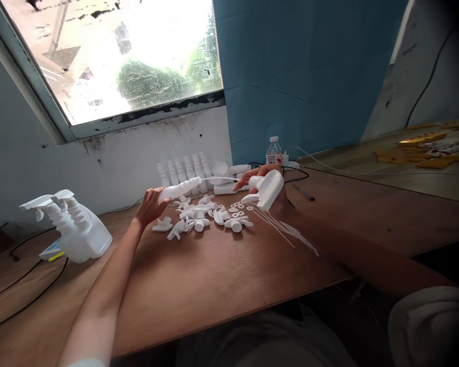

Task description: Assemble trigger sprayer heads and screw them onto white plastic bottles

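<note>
My left hand (pixel 150 205) is closed around one end of a long white plastic part (pixel 180 189), which it holds above the wooden table (pixel 199 285). My right hand (pixel 257 178) grips a white spray trigger head (pixel 266 189) with a thin tube running from it toward the left. Below both hands lies a heap of small white parts (pixel 199 216): trigger pieces, caps and flat rings. A bundle of thin white dip tubes (pixel 283 229) fans out on the table under my right forearm.
Finished white spray heads (pixel 183 171) stand in a row against the wall. Two white spray bottles (pixel 74 224) sit at the left beside black cables (pixel 23 285). A water bottle (pixel 273 150) and a dark tool (pixel 304 192) lie at the back right.
</note>
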Tool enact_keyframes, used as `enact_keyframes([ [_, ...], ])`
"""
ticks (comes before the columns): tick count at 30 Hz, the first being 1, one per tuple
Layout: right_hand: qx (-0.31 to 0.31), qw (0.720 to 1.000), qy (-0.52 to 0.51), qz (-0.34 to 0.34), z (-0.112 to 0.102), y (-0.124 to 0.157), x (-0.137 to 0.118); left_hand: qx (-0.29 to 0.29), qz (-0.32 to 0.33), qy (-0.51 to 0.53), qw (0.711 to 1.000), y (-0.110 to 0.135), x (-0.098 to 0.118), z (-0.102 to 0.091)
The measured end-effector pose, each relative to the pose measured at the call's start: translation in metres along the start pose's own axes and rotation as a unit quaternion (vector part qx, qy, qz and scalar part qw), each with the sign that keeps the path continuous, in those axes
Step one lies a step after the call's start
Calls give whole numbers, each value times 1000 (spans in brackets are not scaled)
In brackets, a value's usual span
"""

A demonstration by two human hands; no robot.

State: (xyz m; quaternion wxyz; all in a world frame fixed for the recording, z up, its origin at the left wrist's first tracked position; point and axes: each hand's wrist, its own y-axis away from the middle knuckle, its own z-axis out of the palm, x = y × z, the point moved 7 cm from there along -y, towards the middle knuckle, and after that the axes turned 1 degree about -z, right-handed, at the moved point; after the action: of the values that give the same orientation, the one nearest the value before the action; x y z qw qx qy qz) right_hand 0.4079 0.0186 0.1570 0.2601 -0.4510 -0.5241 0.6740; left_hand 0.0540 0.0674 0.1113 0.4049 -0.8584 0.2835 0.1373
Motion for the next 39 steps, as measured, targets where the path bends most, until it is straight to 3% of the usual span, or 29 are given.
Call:
enact_keyframes([
  [7,43,995,-33,79,-14,1,22,109,119,-22,987,-24,46,-29],
  [11,39,995,-27,91,-14,2,24,140,85,72,984,-48,84,-45],
  [16,22,993,-55,101,-3,-5,8,139,69,165,974,-63,144,-53],
  [20,9,980,-107,167,15,-6,-3,152,103,229,956,-65,189,-66],
  [22,-9,972,-129,197,29,-6,-6,158,98,265,946,-66,201,-76],
  [25,-26,967,-136,214,48,-8,-9,202,60,341,916,-68,196,-99],
  [29,-29,965,-134,222,71,-15,-6,269,-15,445,854,-70,164,-139],
  [31,-59,960,-132,239,88,-17,-3,292,-67,452,841,-71,148,-162],
  [35,-104,950,-116,272,117,-13,4,277,-146,362,878,-75,132,-203],
  [39,-127,940,-162,273,133,-9,7,227,-163,334,900,-79,125,-219],
])
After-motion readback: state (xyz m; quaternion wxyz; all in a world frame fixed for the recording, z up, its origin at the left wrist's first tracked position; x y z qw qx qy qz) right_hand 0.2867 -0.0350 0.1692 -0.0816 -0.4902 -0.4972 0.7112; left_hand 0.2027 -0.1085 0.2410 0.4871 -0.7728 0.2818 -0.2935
